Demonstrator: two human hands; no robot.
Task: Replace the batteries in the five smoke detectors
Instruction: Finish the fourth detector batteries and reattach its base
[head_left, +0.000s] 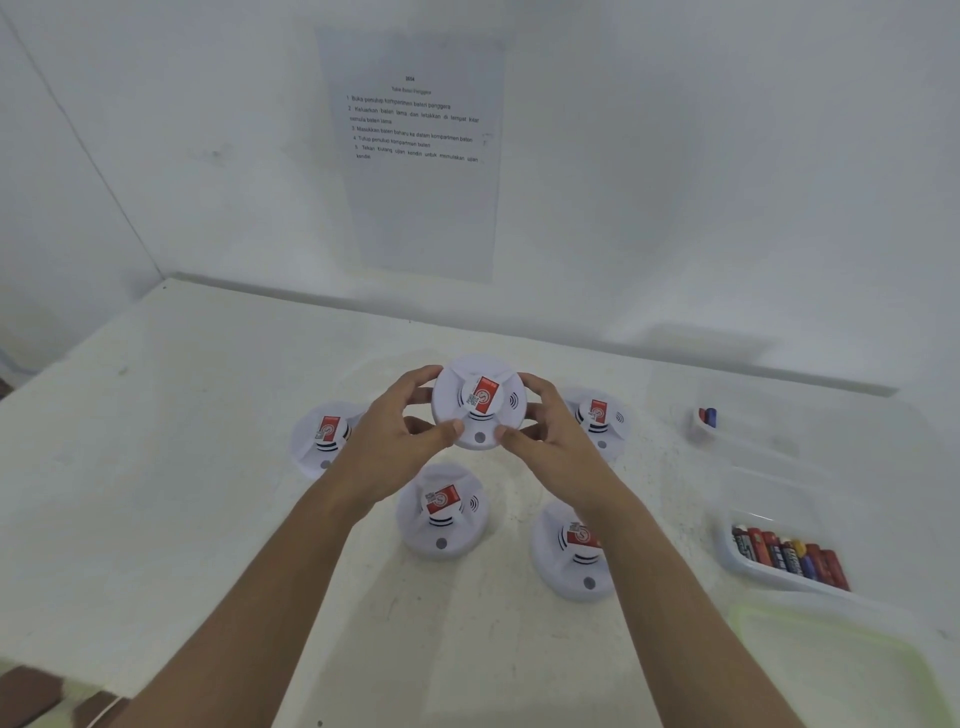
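- White table (156, 467) fills the lower view, set against a wall.
- Printed sheet (415, 208) is stuck on the wall behind it.
- Pale green tray (831, 665), blurred and perhaps a lid, lies at the near right corner.
- Left hand (395, 441) and right hand (550, 436) hold the held detector (480, 402) above the table's middle. Fingers curl round its rim from either side, thumbs on the near edge, red label up.
- Four more sit on the table below: left detector (324, 436), right detector (597, 415), centre detector (441, 512), and near detector (571, 556), partly hidden by the right forearm.
- Clear tub (727, 556) at the right holds a row of batteries (789, 556).
- Small tub (693, 426) beyond it holds two cells (707, 417).
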